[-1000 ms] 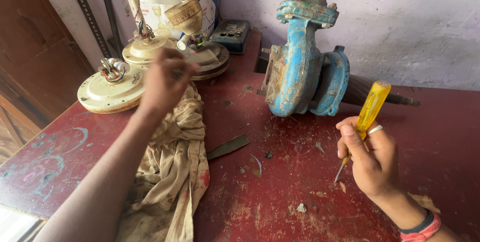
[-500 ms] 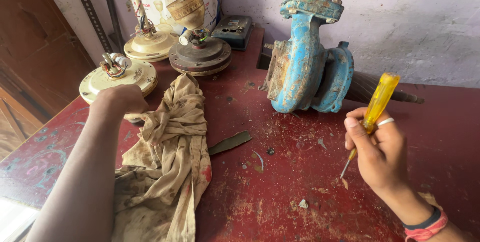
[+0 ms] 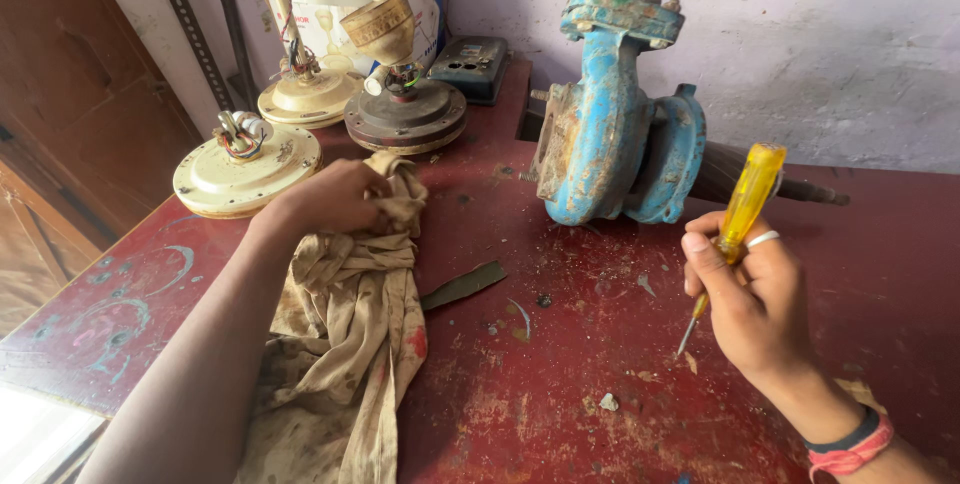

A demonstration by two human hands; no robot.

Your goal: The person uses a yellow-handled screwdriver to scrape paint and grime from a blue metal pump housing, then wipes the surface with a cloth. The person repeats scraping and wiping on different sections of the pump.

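- We see our left hand (image 3: pixel 335 199) resting on the top end of a stained beige rag (image 3: pixel 345 344), its fingers curled shut into the bunched cloth
- The rag lies in a long crumpled strip on the worn red surface (image 3: pixel 560 394), running from our left hand down toward the near edge, with our left forearm lying beside and partly over it
- Our right hand (image 3: pixel 755 304) is raised just above the surface on the right, fingers closed around a screwdriver with a clear yellow handle (image 3: pixel 752 199)
- The handle sticks up and to the right out of the fist, while the thin metal tip (image 3: pixel 688 334) slants down to the left, close to the surface; we cannot tell whether it touches
- A ring sits on one finger of our right hand, and a red and black band (image 3: pixel 850 439) circles that wrist
- Behind, between our two hands, a chipped blue cast-iron pump (image 3: pixel 610 134) stands against the pale wall, a rusty pipe rising from its top
- At the far left we count three round fan motor housings: a cream one (image 3: pixel 245 159) nearest our left hand, a second cream one (image 3: pixel 310 94) behind it, and a dark brown one (image 3: pixel 405 119) just past the rag's end
- A flat dark metal strip (image 3: pixel 462 284) lies on the surface just right of the rag, with small chips and grit scattered near it
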